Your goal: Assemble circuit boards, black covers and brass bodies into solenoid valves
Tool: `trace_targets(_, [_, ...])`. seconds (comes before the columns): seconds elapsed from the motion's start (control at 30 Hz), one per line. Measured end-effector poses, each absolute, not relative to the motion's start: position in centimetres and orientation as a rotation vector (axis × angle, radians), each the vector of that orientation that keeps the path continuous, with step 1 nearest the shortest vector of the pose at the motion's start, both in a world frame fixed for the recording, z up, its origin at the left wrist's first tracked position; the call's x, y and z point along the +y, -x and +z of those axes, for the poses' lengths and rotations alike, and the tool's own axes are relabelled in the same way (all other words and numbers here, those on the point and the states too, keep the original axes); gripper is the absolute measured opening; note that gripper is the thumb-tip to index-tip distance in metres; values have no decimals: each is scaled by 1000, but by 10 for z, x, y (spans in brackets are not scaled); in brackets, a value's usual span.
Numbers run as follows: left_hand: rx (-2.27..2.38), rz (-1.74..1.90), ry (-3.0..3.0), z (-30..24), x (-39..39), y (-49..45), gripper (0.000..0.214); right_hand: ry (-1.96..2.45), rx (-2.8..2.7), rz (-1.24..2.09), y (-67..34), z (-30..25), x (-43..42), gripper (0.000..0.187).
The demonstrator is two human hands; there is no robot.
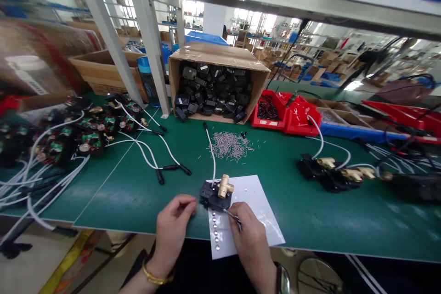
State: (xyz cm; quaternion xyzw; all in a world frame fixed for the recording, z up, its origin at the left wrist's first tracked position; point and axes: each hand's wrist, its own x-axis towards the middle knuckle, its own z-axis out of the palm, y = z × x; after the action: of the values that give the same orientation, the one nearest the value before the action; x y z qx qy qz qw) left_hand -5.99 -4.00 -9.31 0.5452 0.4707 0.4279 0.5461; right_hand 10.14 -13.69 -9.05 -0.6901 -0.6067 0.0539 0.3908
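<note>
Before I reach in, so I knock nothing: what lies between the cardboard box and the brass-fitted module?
Head view: a loose heap of small metal pins and the white cable from the module, on the green mat.

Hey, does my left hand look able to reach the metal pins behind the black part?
Probably yes: the left hand rests beside the black part, and only bare green mat and a thin white cable lie between it and the pins.

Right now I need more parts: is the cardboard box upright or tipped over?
Tipped on its side: the cardboard box opens toward the camera, black parts piled inside, a few spilling onto the green table.
</note>
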Motion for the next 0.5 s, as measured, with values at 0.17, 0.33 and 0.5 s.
trace_targets(0.17, [906, 1139, -1866, -101, -46, 54, 9, 1690, -1565, 134, -104, -92, -142, 24])
trace_targets(0.33, [806, 1173, -2187, -98, -38, 54, 12, 1684, -1573, 137, -105, -93, -142, 24])
trace_targets(0.5, [933, 1020, -2132, -91, -33, 50, 7, 1668, -1596, 115, -107, -94, -147, 33])
